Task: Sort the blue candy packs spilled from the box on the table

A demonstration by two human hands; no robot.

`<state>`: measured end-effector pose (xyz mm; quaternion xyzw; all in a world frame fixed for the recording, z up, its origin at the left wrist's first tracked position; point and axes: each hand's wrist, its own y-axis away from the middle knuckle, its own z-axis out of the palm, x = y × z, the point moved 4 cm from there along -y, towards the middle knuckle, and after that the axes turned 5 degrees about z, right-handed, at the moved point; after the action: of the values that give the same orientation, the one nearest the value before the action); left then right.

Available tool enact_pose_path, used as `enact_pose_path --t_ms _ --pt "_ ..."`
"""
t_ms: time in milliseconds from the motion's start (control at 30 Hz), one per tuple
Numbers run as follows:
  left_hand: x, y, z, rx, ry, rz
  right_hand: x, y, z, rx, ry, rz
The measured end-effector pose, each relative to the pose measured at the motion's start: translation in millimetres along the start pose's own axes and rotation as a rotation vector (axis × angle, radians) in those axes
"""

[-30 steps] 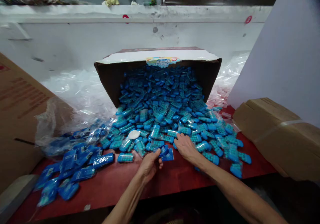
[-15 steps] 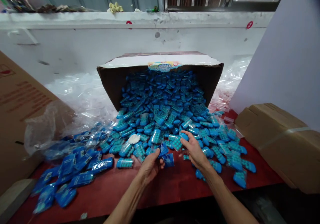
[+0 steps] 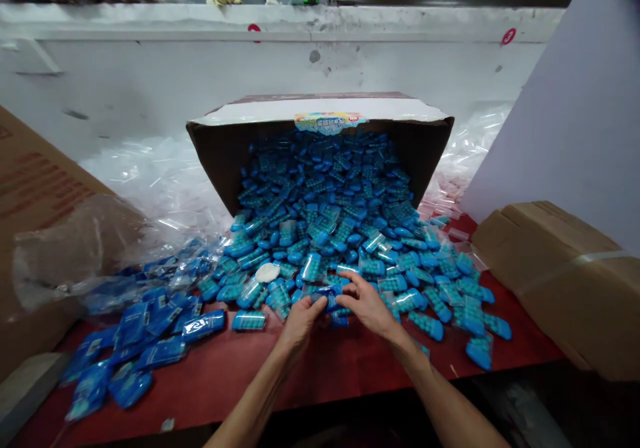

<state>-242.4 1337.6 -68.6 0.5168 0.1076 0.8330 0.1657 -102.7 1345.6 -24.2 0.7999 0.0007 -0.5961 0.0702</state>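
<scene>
My left hand (image 3: 301, 320) pinches a small blue plastic packet (image 3: 329, 295) between thumb and fingers, just above the red table. My right hand (image 3: 369, 307) is at the packet's right side, thumb and fingers curved in on it. Whether a container is inside the packet is hidden by my fingers. In front of both hands spreads a heap of small clear containers (image 3: 311, 267) with blue ends and teal beads inside. It spills from a cardboard box (image 3: 215, 161) lying on its side. One container (image 3: 249, 321) lies apart, left of my left hand.
Filled blue packets (image 3: 161, 353) lie in a pile at the left, beside crumpled clear plastic (image 3: 65, 255). A white round piece (image 3: 267, 273) rests on the heap. Brown cartons stand at the left (image 3: 45, 195) and right (image 3: 555, 281). The red table (image 3: 280, 385) ends close to me.
My right hand has moved left and down from the heap to the blue packet in my left hand. My left hand has stayed nearly in place. The view has tilted slightly down.
</scene>
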Motion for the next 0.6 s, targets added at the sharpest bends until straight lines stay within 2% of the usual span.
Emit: enact_pose_path --t_ms 33,167,233,333,433,500,600 --pt "1.8 -0.1 2.1 -0.01 0.012 -0.006 -1.7 -2.6 3.4 -0.012 -0.036 0.0" --pt "4.2 -1.1 6.5 -0.019 0.06 -0.034 -6.7 -6.6 5.6 0.173 -0.042 -0.08" --pt "2.2 -2.0 6.5 0.011 0.07 -0.04 -6.7 -4.6 7.4 0.218 -0.047 -0.111" --pt "-0.8 -2.3 8.6 0.011 0.109 -0.029 -2.5 -2.6 8.0 0.229 -0.093 -0.108" --pt "-1.1 -0.3 9.8 -0.021 0.153 -0.013 2.7 -2.8 2.8 0.174 -0.115 -0.07" --pt "-1.6 2.2 6.8 -0.016 0.176 -0.023 4.1 -1.5 -2.6 0.131 -0.012 -0.079" --pt "-4.5 6.0 -0.6 0.004 0.196 -0.055 6.2 4.7 -1.8 0.044 0.48 -0.167"
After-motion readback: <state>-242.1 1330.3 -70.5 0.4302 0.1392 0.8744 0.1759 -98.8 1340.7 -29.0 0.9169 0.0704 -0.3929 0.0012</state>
